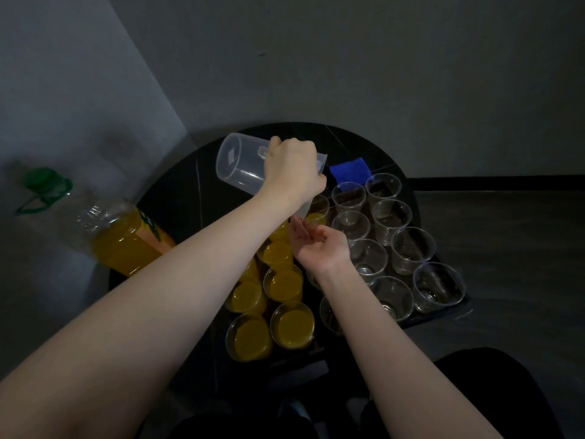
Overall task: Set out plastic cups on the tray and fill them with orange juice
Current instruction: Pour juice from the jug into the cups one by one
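Head cam: left hand (292, 167) is wrapped round the handle of a clear plastic jug (242, 163), tipped way over with its spout down at the far filled cup (317, 213) (jug looks basically empty, though it's dim so hard to be sure). Right hand (316, 245) sits just below the spout, palm up, fingers relaxed, holding nothing. On the black tray (443, 315), cups with orange juice (286, 285) fill the 9 o'clock side and empty clear cups (413, 248) the 3 o'clock side. Juice bottle (123, 239) stands off at 9 o'clock, blue cloth (349, 169) at 12.
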